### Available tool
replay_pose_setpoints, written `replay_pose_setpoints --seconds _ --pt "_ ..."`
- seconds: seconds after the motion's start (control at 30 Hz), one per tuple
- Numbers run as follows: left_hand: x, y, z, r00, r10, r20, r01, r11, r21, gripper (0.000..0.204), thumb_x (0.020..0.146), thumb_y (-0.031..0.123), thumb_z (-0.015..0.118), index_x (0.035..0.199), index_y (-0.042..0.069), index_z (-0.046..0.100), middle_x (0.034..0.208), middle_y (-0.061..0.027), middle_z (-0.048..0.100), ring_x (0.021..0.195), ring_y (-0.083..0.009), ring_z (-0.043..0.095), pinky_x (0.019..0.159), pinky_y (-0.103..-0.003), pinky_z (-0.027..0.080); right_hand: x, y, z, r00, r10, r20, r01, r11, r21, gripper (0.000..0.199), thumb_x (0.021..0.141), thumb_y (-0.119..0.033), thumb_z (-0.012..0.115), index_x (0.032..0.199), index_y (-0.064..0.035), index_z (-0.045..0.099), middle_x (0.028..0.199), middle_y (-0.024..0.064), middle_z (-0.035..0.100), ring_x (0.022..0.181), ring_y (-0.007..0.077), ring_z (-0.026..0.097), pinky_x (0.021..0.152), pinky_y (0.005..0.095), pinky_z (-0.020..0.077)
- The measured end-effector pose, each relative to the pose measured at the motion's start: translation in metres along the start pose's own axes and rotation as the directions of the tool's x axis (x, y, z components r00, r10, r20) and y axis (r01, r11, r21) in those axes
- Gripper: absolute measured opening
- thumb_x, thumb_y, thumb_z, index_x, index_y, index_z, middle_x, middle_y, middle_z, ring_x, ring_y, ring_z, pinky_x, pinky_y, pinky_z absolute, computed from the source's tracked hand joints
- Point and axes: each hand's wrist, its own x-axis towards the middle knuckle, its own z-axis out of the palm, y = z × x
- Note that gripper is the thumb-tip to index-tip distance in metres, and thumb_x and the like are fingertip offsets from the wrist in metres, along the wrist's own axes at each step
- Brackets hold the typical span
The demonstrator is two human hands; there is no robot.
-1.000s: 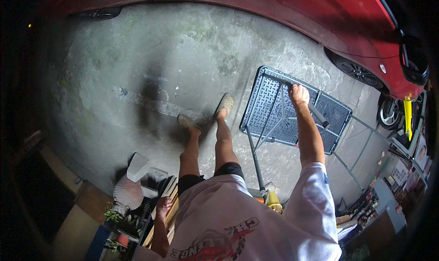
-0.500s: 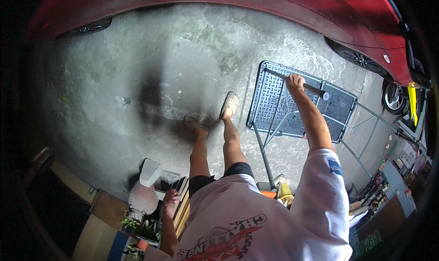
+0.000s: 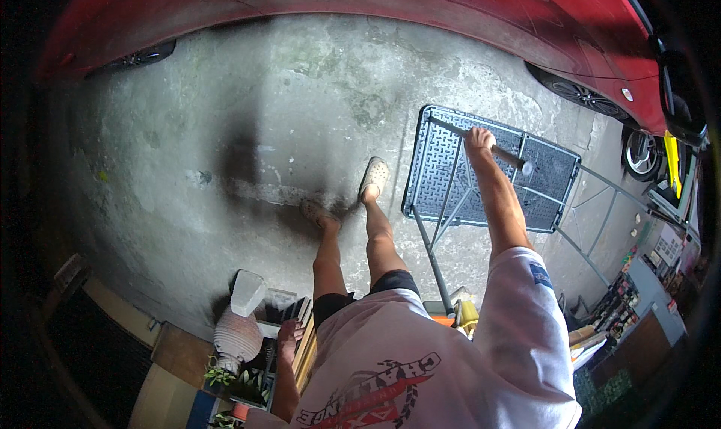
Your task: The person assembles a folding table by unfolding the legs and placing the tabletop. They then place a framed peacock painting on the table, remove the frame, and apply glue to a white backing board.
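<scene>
Concrete floor (image 3: 188,113) running under everything, stained dark in the middle, w/ a red car (image 3: 451,16) curving across the top and its wheel (image 3: 642,155) sitting at the right edge. The person is standing mid-frame, and the right hand (image 3: 478,138) is reaching out and wrapping around a leg bar (image 3: 502,154) of the folding table (image 3: 443,173), fingers clenched on it. The table is lying upside down on the floor just right of the feet, grey ribbed underside facing up, thin metal legs (image 3: 451,196) sticking out toward the camera. The left hand (image 3: 288,331) is hanging low by the hip, fingers looking loose, resting at or just above a crate (image 3: 304,346); can't tell if it's gripping anything. Risks, as I'm judging it: that leg frame is hinged, so a one-handed pull could be swinging a leg shut on the fingers; the table is lying near the car, so a careless lift or swing could be scraping the bodywork or the wheel; and the struts are crossing right beside the right foot (image 3: 374,178), so a step fwd could be catching a shin. Containers: a ribbed pot (image 3: 236,335) is standing at lower left w/ a pale slab on top, contents hidden; green plants (image 3: 221,376) are showing just below it; a yellow can (image 3: 467,312) is sitting by the table's near leg, contents not visible.
</scene>
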Motion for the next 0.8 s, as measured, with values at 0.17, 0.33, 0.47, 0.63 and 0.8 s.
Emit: replay_pose_setpoints --seconds 0.17,0.33,0.47,0.63,0.8 --pt "0.009 0.005 -0.004 1.0 0.011 0.0 -0.011 1.0 0.018 0.056 0.095 0.051 0.056 0.127 0.006 0.052 0.114 -0.0101 0.065 0.099 -0.0233 0.065 0.085 -0.038 0.05 0.019 0.002 -0.007 0.997 0.078 0.029 -0.078 0.997 -0.014 0.025 0.094 -0.022 0.053 0.099 -0.0115 0.075 0.108 0.0098 0.072 0.098 0.0286 0.07 0.068 0.052 0.0578" --pt "0.013 -0.01 -0.006 0.998 0.005 0.065 -0.011 0.996 0.09 0.055 0.095 0.053 0.056 0.125 0.006 0.053 0.103 -0.0077 0.067 0.09 -0.0188 0.066 0.073 -0.029 0.051 0.049 -0.005 0.018 0.998 0.065 0.004 -0.065 0.995 0.07 0.032 0.096 -0.024 0.045 0.116 -0.0051 0.062 0.108 0.0133 0.071 0.096 0.0312 0.07 0.068 0.058 0.0554" --pt "0.003 0.002 -0.009 0.997 -0.056 0.056 0.057 0.998 -0.018 0.045 0.096 0.047 0.056 0.119 0.009 0.057 0.103 -0.0048 0.066 0.087 -0.0154 0.065 0.069 -0.026 0.048 0.042 -0.008 0.029 0.997 0.047 0.056 -0.055 0.987 0.154 0.034 0.099 -0.022 0.041 0.128 -0.0059 0.047 0.11 0.0143 0.07 0.094 0.0319 0.071 0.062 0.0581 0.0554" --pt "0.008 0.041 0.0 0.989 0.15 0.001 -0.149 0.984 0.098 0.046 0.096 0.046 0.054 0.122 0.008 0.057 0.106 -0.0056 0.065 0.092 -0.018 0.065 0.081 -0.034 0.052 -0.005 -0.015 -0.031 0.998 -0.018 0.056 0.01 0.992 0.129 0.091 0.062 -0.036 0.091 0.134 -0.0103 0.042 0.13 0.0167 0.055 0.114 0.038 0.061 0.089 0.0436 0.0551" --pt "0.016 0.058 0.012 0.997 0.062 -0.048 -0.058 0.995 0.086 0.048 0.095 0.042 0.056 0.125 0.005 0.056 0.108 -0.0101 0.065 0.095 -0.022 0.064 0.084 -0.039 0.051 -0.072 0.048 -0.077 0.969 -0.154 0.193 0.147 0.988 0.047 0.047 0.098 -0.044 0.05 0.103 -0.0028 0.073 0.106 0.0192 0.071 0.096 0.0261 0.071 0.072 0.0425 0.0592"
